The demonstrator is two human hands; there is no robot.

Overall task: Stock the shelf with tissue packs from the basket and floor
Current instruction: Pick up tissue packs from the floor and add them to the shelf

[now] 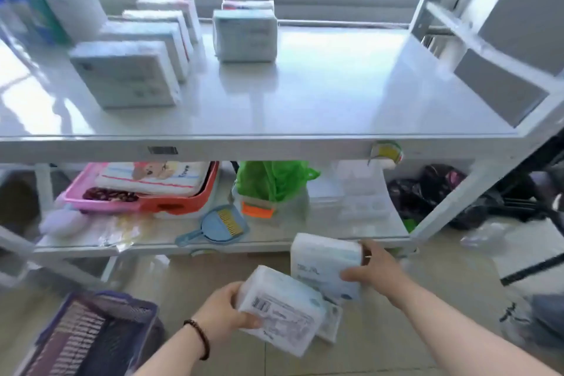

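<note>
My left hand grips a tissue pack with a barcode label, tilted above the floor. To its right, my right hand holds a second tissue pack upright in front of the lower shelf edge. Another pack lies on the floor under the left one. On the white shelf top a row of several packs stands at the left, with two more packs near the back middle. The dark purple basket sits at the lower left on the floor.
A paper roll and bottles stand at the shelf's back left. The lower shelf holds a pink and red tray, a blue dustpan and a green bag. Black bags lie on the floor right.
</note>
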